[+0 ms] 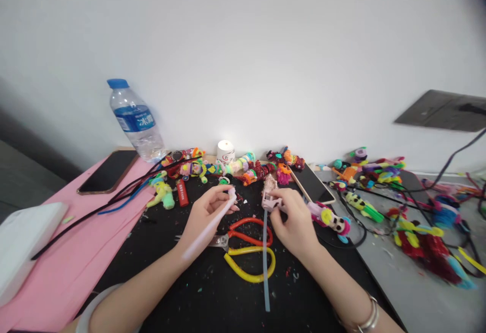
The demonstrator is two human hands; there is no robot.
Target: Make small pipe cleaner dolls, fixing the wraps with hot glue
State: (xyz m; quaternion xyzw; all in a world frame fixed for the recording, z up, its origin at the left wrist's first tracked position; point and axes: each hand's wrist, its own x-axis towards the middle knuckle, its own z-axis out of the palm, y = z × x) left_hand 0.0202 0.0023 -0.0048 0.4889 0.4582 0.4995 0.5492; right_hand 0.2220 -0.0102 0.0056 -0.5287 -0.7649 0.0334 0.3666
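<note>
My left hand (pixel 207 215) is closed round a pale pink fuzzy pipe cleaner (pixel 208 230) that runs down along my wrist. My right hand (pixel 294 221) pinches a small pink fuzzy piece (pixel 270 195), from which a pale blue-grey stick (pixel 266 259) hangs down toward me. Both hands hover over a black mat (pixel 197 292) speckled with fluff scraps. Just below the hands lie scissors with red handles (pixel 248 232) and scissors with yellow handles (pixel 250 267).
Many colourful pipe-cleaner figures (pixel 243 166) line the wall and spread right (pixel 417 232). A water bottle (pixel 134 123), a phone (pixel 108 172) on pink paper (pixel 76 252), a second phone (pixel 313 183), a small white cup (pixel 225 152), a white box (pixel 23 242) and black cables (pixel 448 166) surround the mat.
</note>
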